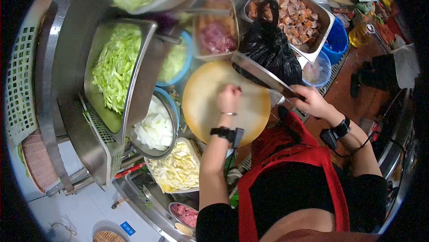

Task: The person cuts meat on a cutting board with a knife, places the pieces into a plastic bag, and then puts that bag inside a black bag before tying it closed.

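Observation:
A round, pale cutting board [201, 103] with a yellowish rim lies in front of me. Over its middle is my left hand [229, 98], its fingers closed; a small dark reddish bit shows at the fingertips, too small to name. My right hand [311, 101] is wrapped round the handle of a wide cleaver [263, 74]. The blade points up and left, above the board's upper right edge and beside a black plastic bag [270, 47].
Sliced green vegetable fills a steel tray [151, 41] on the left. White pieces lie in a bowl [172, 128], shredded cabbage in a container [196, 152]. A meat tray [328, 23] and a blue bucket [337, 41] stand at the upper right.

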`<action>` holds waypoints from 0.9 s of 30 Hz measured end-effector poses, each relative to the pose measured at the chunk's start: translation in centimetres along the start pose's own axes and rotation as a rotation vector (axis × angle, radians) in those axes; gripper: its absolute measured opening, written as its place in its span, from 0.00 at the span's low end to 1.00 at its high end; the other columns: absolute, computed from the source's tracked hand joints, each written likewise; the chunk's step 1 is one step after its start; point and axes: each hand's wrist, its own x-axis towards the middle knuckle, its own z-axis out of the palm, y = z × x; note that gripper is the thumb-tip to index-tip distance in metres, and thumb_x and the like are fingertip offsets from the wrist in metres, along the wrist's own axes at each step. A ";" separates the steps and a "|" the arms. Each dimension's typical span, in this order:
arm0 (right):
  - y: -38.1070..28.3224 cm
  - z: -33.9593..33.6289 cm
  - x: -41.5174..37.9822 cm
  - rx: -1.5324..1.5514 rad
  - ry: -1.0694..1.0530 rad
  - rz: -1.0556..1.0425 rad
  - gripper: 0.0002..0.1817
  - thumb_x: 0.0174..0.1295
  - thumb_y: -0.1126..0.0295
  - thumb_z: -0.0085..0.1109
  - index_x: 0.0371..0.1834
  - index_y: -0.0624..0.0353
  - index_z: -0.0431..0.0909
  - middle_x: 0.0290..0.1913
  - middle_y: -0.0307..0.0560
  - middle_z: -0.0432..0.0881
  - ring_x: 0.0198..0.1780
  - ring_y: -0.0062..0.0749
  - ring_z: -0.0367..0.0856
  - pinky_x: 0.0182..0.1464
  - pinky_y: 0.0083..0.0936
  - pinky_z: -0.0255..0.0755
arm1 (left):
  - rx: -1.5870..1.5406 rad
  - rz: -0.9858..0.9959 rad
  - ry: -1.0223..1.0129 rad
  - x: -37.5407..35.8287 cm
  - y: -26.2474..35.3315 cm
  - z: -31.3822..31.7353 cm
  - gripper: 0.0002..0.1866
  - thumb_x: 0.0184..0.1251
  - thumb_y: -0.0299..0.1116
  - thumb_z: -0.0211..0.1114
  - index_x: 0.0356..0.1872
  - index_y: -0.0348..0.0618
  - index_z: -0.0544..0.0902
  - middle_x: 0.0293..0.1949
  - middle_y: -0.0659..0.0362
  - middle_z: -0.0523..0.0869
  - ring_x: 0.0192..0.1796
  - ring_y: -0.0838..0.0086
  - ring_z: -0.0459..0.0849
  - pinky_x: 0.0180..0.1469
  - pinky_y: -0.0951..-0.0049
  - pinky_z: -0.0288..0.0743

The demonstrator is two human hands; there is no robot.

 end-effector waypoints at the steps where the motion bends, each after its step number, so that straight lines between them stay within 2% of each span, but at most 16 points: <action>1: -0.5 -0.2 -0.1 -0.081 -0.043 -0.027 0.17 0.49 0.71 0.54 0.45 0.61 0.75 0.28 0.58 0.78 0.29 0.50 0.78 0.32 0.36 0.73 | -0.077 -0.157 0.042 0.7 -0.3 -2.3 0.08 0.55 0.34 0.60 0.33 0.42 0.79 0.27 0.53 0.83 0.30 0.60 0.82 0.34 0.65 0.75; 3: 0.8 1.0 -1.0 -0.176 -0.100 -0.074 0.18 0.48 0.69 0.55 0.45 0.60 0.76 0.26 0.56 0.78 0.28 0.49 0.78 0.30 0.37 0.73 | -0.321 -0.099 0.299 4.5 -4.5 -3.9 0.05 0.54 0.27 0.61 0.29 0.36 0.79 0.25 0.55 0.83 0.25 0.72 0.80 0.30 0.73 0.73; 5: 1.7 2.5 -1.7 -0.358 -0.177 -0.137 0.21 0.45 0.63 0.59 0.45 0.56 0.77 0.23 0.53 0.77 0.25 0.47 0.77 0.27 0.39 0.72 | -0.284 -0.052 0.332 6.8 -3.6 -7.9 0.05 0.54 0.27 0.61 0.30 0.36 0.80 0.25 0.55 0.84 0.26 0.73 0.80 0.32 0.74 0.73; 6: 1.6 2.9 -1.9 -0.359 -0.173 -0.142 0.21 0.45 0.63 0.59 0.45 0.56 0.77 0.23 0.53 0.77 0.25 0.47 0.77 0.27 0.39 0.72 | -0.266 -0.027 0.228 7.9 -4.7 -8.2 0.07 0.54 0.28 0.62 0.32 0.37 0.80 0.26 0.54 0.84 0.29 0.72 0.81 0.34 0.74 0.74; 8: 1.5 3.6 -2.2 -0.433 -0.200 -0.205 0.21 0.45 0.61 0.59 0.45 0.54 0.77 0.23 0.51 0.77 0.25 0.46 0.77 0.26 0.38 0.71 | -0.214 0.032 -0.139 8.9 -5.4 -7.1 0.10 0.52 0.32 0.65 0.33 0.37 0.81 0.28 0.53 0.84 0.32 0.71 0.82 0.38 0.72 0.75; 10: 1.5 3.4 -3.0 -0.461 -0.262 -0.186 0.22 0.44 0.60 0.60 0.45 0.53 0.78 0.24 0.49 0.77 0.25 0.44 0.78 0.27 0.38 0.71 | -0.117 0.002 -0.375 7.6 -3.6 -5.3 0.14 0.50 0.36 0.68 0.35 0.38 0.81 0.35 0.51 0.85 0.39 0.68 0.83 0.43 0.68 0.75; 11: 2.2 3.3 -3.4 -0.480 -0.277 -0.216 0.22 0.44 0.60 0.61 0.45 0.53 0.78 0.23 0.48 0.76 0.25 0.44 0.78 0.27 0.38 0.71 | -0.043 0.197 -0.279 6.3 -3.5 -3.8 0.16 0.47 0.37 0.69 0.37 0.41 0.82 0.39 0.50 0.83 0.42 0.64 0.82 0.46 0.64 0.74; 12: 2.7 3.5 -3.4 -0.494 -0.295 -0.257 0.23 0.43 0.60 0.62 0.46 0.52 0.78 0.23 0.47 0.76 0.25 0.44 0.78 0.27 0.38 0.71 | 0.205 0.328 -0.518 6.2 -0.8 -4.4 0.10 0.46 0.32 0.67 0.32 0.44 0.82 0.38 0.51 0.83 0.41 0.58 0.81 0.45 0.61 0.75; 14: 2.5 3.3 -3.4 -0.527 -0.301 -0.288 0.24 0.41 0.60 0.63 0.45 0.51 0.78 0.24 0.46 0.75 0.25 0.44 0.77 0.27 0.38 0.71 | 0.264 0.435 -0.500 5.0 -2.5 -1.8 0.08 0.47 0.32 0.66 0.31 0.47 0.82 0.36 0.49 0.82 0.40 0.57 0.81 0.45 0.59 0.74; 18: 2.6 4.3 -3.1 -0.544 -0.370 -0.296 0.23 0.38 0.61 0.64 0.43 0.50 0.78 0.26 0.46 0.76 0.25 0.43 0.78 0.25 0.37 0.71 | 0.303 0.483 -0.461 4.9 -2.7 -2.2 0.05 0.50 0.32 0.64 0.29 0.49 0.82 0.33 0.50 0.82 0.38 0.60 0.82 0.42 0.59 0.75; 20: 2.1 5.6 -2.0 -0.518 -0.308 -0.363 0.20 0.40 0.63 0.62 0.41 0.50 0.79 0.24 0.46 0.76 0.26 0.42 0.78 0.24 0.37 0.71 | 0.040 0.306 -0.256 6.0 -1.9 -4.9 0.07 0.52 0.34 0.64 0.32 0.47 0.81 0.31 0.55 0.83 0.34 0.61 0.82 0.38 0.65 0.76; 22: 1.2 7.2 -0.7 -0.571 -0.346 -0.391 0.17 0.43 0.64 0.59 0.40 0.50 0.79 0.24 0.46 0.76 0.26 0.40 0.79 0.24 0.36 0.71 | -0.130 0.152 0.033 8.2 -0.4 -8.0 0.07 0.54 0.32 0.63 0.33 0.45 0.80 0.28 0.55 0.84 0.31 0.62 0.83 0.35 0.68 0.76; 24: 0.6 9.3 1.2 -0.591 -0.324 -0.454 0.14 0.47 0.65 0.56 0.40 0.50 0.78 0.24 0.45 0.76 0.28 0.39 0.79 0.27 0.36 0.72 | -0.136 0.014 0.171 11.2 -0.3 -10.0 0.07 0.54 0.30 0.63 0.35 0.44 0.80 0.27 0.54 0.84 0.30 0.64 0.83 0.33 0.71 0.76; 25: 0.7 10.6 2.2 -0.529 -0.301 -0.499 0.14 0.49 0.65 0.55 0.41 0.50 0.77 0.26 0.44 0.77 0.29 0.39 0.79 0.32 0.37 0.72 | -0.143 0.006 0.177 12.4 -0.5 -10.6 0.08 0.53 0.32 0.64 0.34 0.42 0.80 0.28 0.54 0.84 0.33 0.66 0.84 0.37 0.70 0.76; 26: 1.6 12.8 3.1 -0.581 -0.351 -0.486 0.14 0.50 0.65 0.54 0.41 0.50 0.77 0.28 0.44 0.77 0.31 0.39 0.80 0.33 0.38 0.72 | -0.115 0.047 0.099 13.2 -0.4 -11.3 0.14 0.52 0.34 0.65 0.40 0.41 0.80 0.33 0.51 0.84 0.36 0.64 0.84 0.40 0.70 0.76; 27: 2.3 14.2 4.0 -0.639 -0.399 -0.464 0.14 0.50 0.65 0.53 0.42 0.49 0.77 0.30 0.44 0.78 0.34 0.40 0.80 0.35 0.38 0.72 | -0.038 0.163 0.172 14.2 -1.8 -10.7 0.17 0.51 0.34 0.66 0.43 0.40 0.79 0.37 0.50 0.84 0.37 0.63 0.84 0.41 0.69 0.76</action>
